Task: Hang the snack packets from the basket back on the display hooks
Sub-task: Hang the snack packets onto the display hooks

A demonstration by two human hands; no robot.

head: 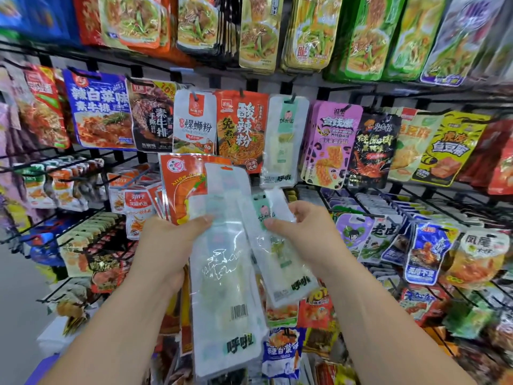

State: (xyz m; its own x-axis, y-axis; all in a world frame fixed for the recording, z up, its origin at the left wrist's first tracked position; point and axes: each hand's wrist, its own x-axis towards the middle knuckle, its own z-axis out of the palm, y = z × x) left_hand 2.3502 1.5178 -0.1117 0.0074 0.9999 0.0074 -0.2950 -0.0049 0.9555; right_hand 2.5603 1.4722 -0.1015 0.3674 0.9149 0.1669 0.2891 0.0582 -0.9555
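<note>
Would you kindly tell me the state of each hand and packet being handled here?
left hand: grips the long packet and the orange packet.
right hand: pinches the short packet near its top.
long packet: held, not hung.
orange packet: held behind the long packet.
short packet: held, not hung.
hanging white packet: on its hook.

held packets (227,273): translucent plastic film, glossy, crinkled
display hooks (291,99): black metal wire, matt
hung packets (238,129): glossy printed plastic

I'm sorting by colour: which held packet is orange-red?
The rear packet in the left hand, behind the clear white packet; the right hand holds a white green-labelled packet.
</note>
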